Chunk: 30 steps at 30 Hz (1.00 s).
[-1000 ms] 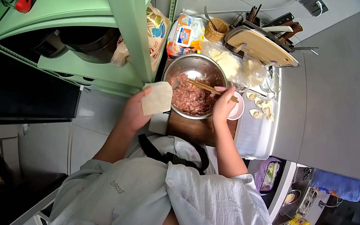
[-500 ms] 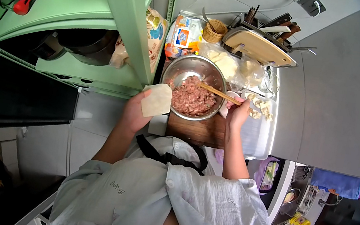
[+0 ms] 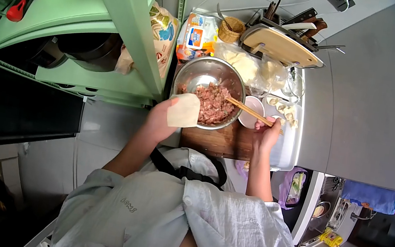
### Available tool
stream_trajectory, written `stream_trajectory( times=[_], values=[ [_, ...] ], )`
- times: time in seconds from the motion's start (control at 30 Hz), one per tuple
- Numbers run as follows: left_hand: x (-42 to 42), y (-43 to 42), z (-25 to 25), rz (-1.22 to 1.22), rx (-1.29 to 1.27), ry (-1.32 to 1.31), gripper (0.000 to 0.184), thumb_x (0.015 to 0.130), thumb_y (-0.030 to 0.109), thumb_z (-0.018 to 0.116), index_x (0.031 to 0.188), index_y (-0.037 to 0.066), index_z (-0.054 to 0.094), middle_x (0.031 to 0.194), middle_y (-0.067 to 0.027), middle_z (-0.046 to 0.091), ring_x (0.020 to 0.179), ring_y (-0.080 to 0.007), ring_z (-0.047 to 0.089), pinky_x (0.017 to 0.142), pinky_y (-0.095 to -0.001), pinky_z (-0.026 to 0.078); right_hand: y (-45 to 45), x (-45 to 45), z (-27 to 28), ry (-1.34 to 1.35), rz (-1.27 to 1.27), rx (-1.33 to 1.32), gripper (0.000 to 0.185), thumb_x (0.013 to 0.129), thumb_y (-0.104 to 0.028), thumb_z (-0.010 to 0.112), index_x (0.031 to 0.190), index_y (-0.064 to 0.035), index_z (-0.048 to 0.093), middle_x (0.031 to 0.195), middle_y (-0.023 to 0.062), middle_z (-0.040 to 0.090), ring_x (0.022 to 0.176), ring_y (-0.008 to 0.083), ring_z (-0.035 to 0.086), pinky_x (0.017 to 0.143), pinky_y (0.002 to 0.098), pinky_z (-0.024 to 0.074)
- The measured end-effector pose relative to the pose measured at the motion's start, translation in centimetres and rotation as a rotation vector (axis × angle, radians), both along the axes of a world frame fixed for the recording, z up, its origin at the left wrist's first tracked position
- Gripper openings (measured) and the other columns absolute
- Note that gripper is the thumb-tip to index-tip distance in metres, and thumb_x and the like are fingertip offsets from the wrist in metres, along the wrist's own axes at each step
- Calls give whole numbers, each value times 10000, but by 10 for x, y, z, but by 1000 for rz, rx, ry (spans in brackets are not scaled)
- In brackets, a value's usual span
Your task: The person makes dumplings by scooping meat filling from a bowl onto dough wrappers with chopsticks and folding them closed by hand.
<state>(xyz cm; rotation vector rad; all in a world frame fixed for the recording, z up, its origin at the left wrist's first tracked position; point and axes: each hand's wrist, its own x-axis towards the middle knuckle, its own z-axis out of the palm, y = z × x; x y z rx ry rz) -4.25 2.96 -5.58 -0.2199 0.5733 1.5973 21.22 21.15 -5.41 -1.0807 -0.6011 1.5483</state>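
Note:
My left hand [image 3: 159, 121] holds a pale square wrapper [image 3: 183, 110], which overlaps the left rim of a steel bowl [image 3: 196, 70]. Minced meat [image 3: 214, 105] lies in the bowl. Closed around the rear end of wooden chopsticks [image 3: 249, 110], my right hand [image 3: 267, 133] is right of the bowl, and the chopstick tips touch the meat. A small pinkish-white bowl [image 3: 248, 119] sits partly beneath the chopsticks. Several folded dumplings [image 3: 288, 111] rest in a translucent tray [image 3: 282, 155] behind and beside my right hand.
Under the steel bowl is a brown wooden board [image 3: 220, 142]. Behind it stand a bag of wrappers [image 3: 241, 63], a printed package [image 3: 196, 36], a wicker basket [image 3: 231, 30] and a cutting board [image 3: 280, 46] by a knife rack. Green shelving [image 3: 135, 27] rises at left.
My right hand has moved right with the chopsticks, uncovering the small bowl. My left hand and the wrapper have shifted right, over the steel bowl's rim. The view has shifted slightly.

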Motion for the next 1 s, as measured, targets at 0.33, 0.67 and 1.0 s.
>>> stream_trajectory(
  times=[0.33, 0.67, 1.0],
  values=[
    [21, 41, 46, 1, 10, -31, 394, 981, 226, 375, 1273, -24, 462, 1263, -168, 543, 1164, -307, 524, 1039, -457, 376, -36, -26, 69, -112, 125, 225, 421, 1014, -301, 342, 721, -45, 501, 558, 110, 491, 504, 218, 506, 512, 327, 437],
    [14, 42, 43, 101, 121, -148, 420, 999, 200, 279, 1322, -29, 418, 1292, -165, 505, 1210, -291, 472, 1075, -454, 333, -70, -29, 124, -532, 476, 701, 506, 1033, -262, 288, 742, 35, 578, 679, 136, 611, 608, 196, 603, 614, 301, 493],
    [10, 33, 72, 86, 133, -40, 425, 1007, 230, 295, 1328, -23, 410, 1308, -154, 501, 1236, -280, 467, 1078, -473, 334, -68, -24, 133, -316, 341, 738, 522, 1035, -286, 283, 713, 28, 547, 658, 160, 590, 591, 225, 582, 602, 318, 473]
  ],
)
